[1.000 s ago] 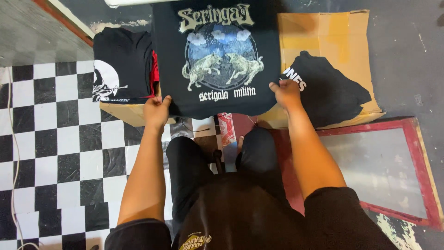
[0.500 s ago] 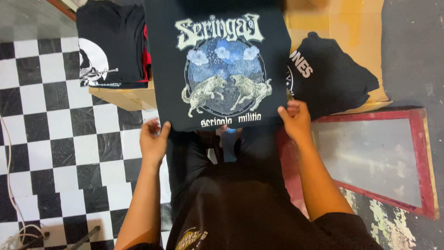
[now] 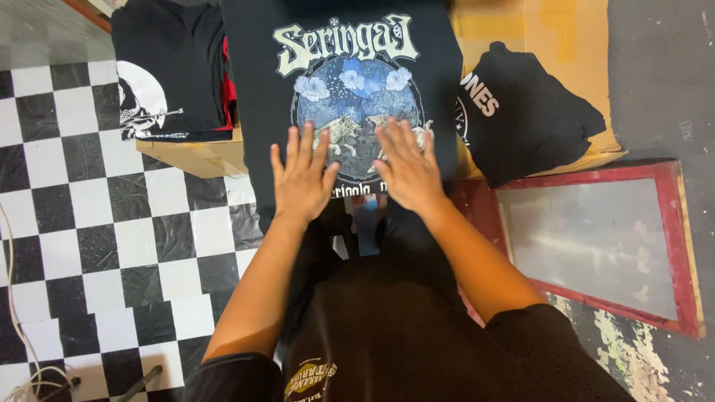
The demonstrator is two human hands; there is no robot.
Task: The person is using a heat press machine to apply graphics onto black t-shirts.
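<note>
A black T-shirt [image 3: 261,89] with pale lettering and a round blue print of wolves and flowers lies spread on a cardboard-covered table [image 3: 194,155]. My left hand [image 3: 300,177] lies flat on its lower part, fingers spread. My right hand [image 3: 406,167] rests flat beside it, palm down on the print. Neither hand grips anything. The shirt's bottom edge hangs over the table's near edge toward my body.
A folded black shirt with a white figure [image 3: 160,78] lies at the left on the table, red cloth under it. Another black shirt with white letters [image 3: 529,112] lies crumpled at the right. A red-framed screen [image 3: 596,238] leans on the floor. Checkered floor [image 3: 89,223] lies left.
My hands let go of the shirt's lower corners and moved inward onto the print, now lying flat. The view has moved closer to the table.
</note>
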